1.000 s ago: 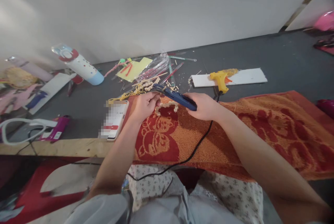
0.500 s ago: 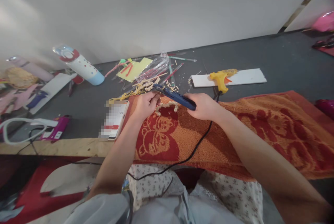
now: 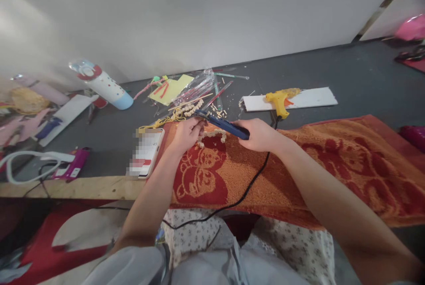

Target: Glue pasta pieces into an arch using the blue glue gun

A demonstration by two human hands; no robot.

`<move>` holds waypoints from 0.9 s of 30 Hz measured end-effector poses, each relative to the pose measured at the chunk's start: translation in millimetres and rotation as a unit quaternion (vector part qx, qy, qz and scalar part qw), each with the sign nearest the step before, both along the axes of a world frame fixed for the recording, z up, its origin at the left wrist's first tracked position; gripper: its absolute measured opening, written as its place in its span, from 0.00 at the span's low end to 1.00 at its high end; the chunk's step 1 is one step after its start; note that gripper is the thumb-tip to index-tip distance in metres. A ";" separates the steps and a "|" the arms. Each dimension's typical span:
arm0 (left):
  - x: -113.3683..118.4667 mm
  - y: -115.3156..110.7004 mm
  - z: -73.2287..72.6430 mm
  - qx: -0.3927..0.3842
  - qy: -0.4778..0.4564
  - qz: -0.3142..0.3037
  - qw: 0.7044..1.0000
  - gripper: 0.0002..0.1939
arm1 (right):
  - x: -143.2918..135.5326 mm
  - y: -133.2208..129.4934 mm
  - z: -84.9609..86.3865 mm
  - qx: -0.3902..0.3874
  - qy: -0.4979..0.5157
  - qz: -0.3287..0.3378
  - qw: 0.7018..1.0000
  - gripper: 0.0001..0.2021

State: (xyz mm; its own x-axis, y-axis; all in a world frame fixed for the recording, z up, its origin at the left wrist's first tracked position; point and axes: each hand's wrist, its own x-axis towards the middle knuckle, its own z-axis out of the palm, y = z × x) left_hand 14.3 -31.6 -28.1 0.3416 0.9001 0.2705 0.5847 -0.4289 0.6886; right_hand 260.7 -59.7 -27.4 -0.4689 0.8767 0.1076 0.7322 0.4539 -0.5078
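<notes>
My right hand (image 3: 257, 134) is closed round the blue handles of a pair of pliers (image 3: 227, 125), which point to the left above the towel. Close to the pliers' head is my left hand (image 3: 188, 132), fingers pinched together; whatever lies between them is too small to make out. Just under the pliers, a curved row of small pale pieces (image 3: 214, 134) rests on the orange and red towel (image 3: 255, 174). More short pale bits (image 3: 217, 111) are scattered behind the tool, beside a second curved row (image 3: 193, 108).
A yellow glue gun (image 3: 280, 101) lies on a white board (image 3: 317, 98); its black cord (image 3: 247, 192) crosses the towel. Left of my left hand is a phone (image 3: 151, 152). Behind are yellow string (image 3: 162, 120), plastic wrap (image 3: 199, 86), yellow paper (image 3: 175, 88) and a bottle (image 3: 108, 86).
Both hands and the pliers keep almost the same place and pose. The view has shifted very slightly, and the digits on the phone's screen differ.
</notes>
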 end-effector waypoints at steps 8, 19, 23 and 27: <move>-2.9 0.6 -0.4 -0.009 -0.006 -0.033 0.999 0.13 | 4.5 1.8 1.1 -0.015 0.014 0.013 1.000 0.30; 0.7 0.3 -2.4 0.012 0.002 0.012 1.000 0.16 | -0.6 3.3 -2.7 -0.007 0.014 0.017 1.000 0.17; 4.4 -1.7 -2.5 0.048 0.028 0.031 0.998 0.15 | -0.3 2.8 -2.1 -0.012 0.009 0.018 1.000 0.17; 4.3 -2.4 -3.8 0.073 0.050 0.040 0.995 0.12 | -1.0 1.6 -1.2 -0.022 0.011 0.018 1.000 0.20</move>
State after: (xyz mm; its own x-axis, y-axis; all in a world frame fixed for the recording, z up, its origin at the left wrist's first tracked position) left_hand 18.6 -34.0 -31.9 0.3025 0.8790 0.3686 0.6833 -0.4696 0.5591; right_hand 259.6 -58.1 -28.6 -0.4985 0.8632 0.0795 0.7038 0.4566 -0.5442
